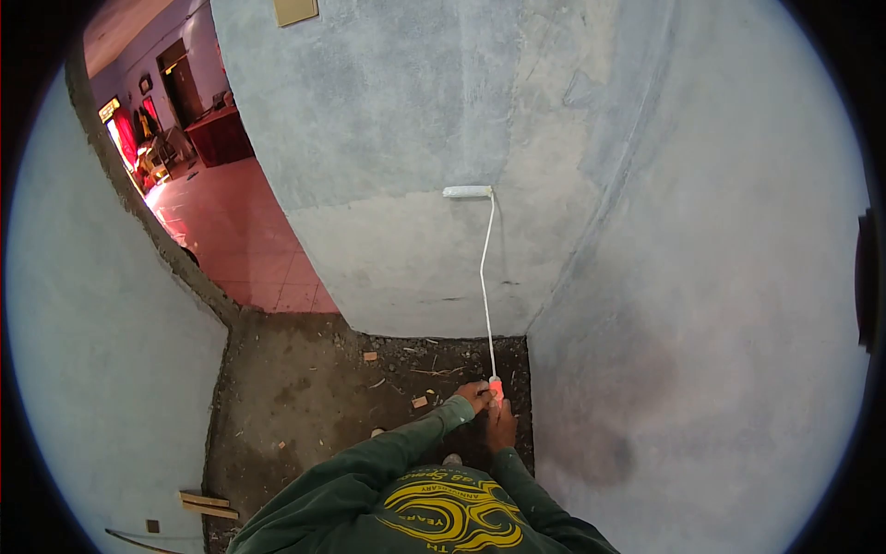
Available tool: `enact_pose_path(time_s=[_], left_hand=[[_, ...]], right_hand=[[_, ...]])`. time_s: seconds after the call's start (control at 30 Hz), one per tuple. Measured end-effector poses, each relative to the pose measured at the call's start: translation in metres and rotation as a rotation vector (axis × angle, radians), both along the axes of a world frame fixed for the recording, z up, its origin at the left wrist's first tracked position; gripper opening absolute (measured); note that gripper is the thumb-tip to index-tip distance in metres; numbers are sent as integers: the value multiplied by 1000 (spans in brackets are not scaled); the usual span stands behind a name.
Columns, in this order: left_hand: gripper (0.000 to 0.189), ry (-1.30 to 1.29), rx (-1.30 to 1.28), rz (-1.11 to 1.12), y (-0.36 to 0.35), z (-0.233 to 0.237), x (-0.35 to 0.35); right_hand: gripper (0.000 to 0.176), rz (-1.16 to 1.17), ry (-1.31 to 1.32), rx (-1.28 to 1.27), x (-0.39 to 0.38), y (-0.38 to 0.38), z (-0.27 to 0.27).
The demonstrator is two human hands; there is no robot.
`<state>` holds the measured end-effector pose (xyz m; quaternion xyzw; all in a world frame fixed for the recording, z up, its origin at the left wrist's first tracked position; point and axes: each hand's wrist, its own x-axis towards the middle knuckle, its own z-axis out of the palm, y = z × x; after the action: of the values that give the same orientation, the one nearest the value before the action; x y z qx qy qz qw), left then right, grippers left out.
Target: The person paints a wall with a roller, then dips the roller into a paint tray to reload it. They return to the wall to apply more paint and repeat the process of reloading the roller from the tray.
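A paint roller (468,192) with a white sleeve rests against the grey wall (388,258) in front of me. Its long white rod runs down to a red-orange handle (496,391). My left hand (476,395) is closed around the upper part of that handle, near the rod. Just below and to the right, my right hand (501,427) grips the lower end of the same handle. Above the roller a band of the wall looks lighter and bluish; below it the surface is plain grey with patches.
A side wall (701,277) rises close on the right, meeting the front wall at a corner. Small rubble and brick bits (420,402) lie on the dirt floor (286,388). At left, a doorway opens onto a pink tiled floor (249,231). Wooden pieces (209,504) lie lower left.
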<state>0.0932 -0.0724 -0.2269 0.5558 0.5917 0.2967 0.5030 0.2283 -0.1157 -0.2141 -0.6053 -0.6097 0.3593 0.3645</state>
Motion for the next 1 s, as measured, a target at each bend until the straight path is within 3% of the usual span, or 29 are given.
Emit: enact_pose_path(time_s=[0.37, 0.43, 0.6, 0.73, 0.87, 1.0], left_hand=[[31, -69, -3, 57, 11, 1, -23], [31, -122, -8, 55, 15, 8, -25], [33, 32, 204, 101, 35, 24, -35], [36, 33, 251, 175, 36, 62, -33], [36, 91, 300, 181, 26, 52, -29], [36, 78, 166, 97, 6, 37, -26]], right_hand=[[34, -7, 41, 27, -29, 14, 0], [33, 19, 71, 39, -32, 19, 7], [32, -8, 57, 181, -49, 38, 33], [32, -19, 56, 192, -53, 47, 59], [33, 24, 97, 154, -45, 40, 41], [31, 23, 127, 160, -37, 17, 20]])
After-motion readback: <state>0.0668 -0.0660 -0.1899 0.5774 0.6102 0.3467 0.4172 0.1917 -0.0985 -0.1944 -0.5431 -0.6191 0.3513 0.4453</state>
